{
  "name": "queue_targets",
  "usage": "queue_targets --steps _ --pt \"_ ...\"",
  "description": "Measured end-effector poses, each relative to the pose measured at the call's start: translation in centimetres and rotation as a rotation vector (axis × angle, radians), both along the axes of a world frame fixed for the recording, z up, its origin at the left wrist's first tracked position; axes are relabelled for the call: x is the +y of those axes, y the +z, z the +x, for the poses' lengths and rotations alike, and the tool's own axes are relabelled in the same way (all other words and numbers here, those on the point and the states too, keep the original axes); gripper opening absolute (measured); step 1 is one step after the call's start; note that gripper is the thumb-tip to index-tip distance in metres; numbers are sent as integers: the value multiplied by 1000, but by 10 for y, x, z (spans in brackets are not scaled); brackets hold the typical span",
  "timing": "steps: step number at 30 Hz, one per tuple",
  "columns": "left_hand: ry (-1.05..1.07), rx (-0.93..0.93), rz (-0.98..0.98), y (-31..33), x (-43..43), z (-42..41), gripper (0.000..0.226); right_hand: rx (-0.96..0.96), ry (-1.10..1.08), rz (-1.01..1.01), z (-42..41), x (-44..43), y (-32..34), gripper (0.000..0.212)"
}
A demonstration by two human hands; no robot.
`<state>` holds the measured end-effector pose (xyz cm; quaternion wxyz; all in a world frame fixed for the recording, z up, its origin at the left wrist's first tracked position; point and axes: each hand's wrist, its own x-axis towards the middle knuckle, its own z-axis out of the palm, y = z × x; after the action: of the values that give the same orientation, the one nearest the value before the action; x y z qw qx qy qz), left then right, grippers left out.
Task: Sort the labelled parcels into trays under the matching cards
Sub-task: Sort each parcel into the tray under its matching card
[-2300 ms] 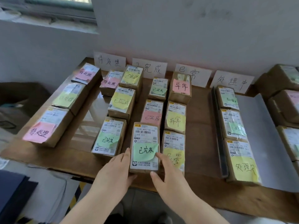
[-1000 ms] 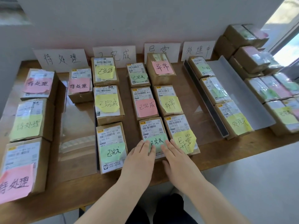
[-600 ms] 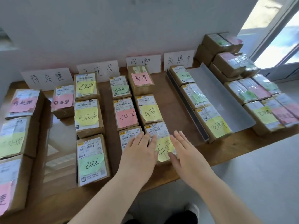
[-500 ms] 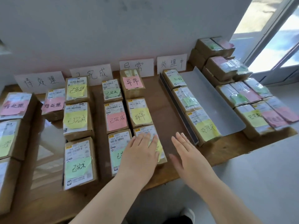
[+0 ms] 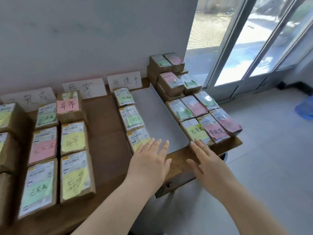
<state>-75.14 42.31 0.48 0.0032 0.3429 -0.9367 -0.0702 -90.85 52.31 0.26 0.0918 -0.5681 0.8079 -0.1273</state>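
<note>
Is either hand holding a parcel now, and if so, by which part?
Nothing is held. The left hand and the right hand are both open, fingers straight. The right hand only reaches the near end of the yellow-noted parcel.

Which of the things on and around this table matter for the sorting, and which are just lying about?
Part of the job:
wall cards
sorted parcels
unsorted parcels
grey tray
left hand and right hand, both with fingers straight

Just there:
glass door
blue object on the floor
</note>
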Motion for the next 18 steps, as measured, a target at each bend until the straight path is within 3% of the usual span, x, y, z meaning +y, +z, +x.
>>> queue_targets --steps 8,18 --pt "-45 -9 4 1 5 -54 60 -54 -62 21 -48 16 1 60" --pt "-12 -23 30 -15 -41 -71 60 -70 -38 94 -71 -41 1 60"
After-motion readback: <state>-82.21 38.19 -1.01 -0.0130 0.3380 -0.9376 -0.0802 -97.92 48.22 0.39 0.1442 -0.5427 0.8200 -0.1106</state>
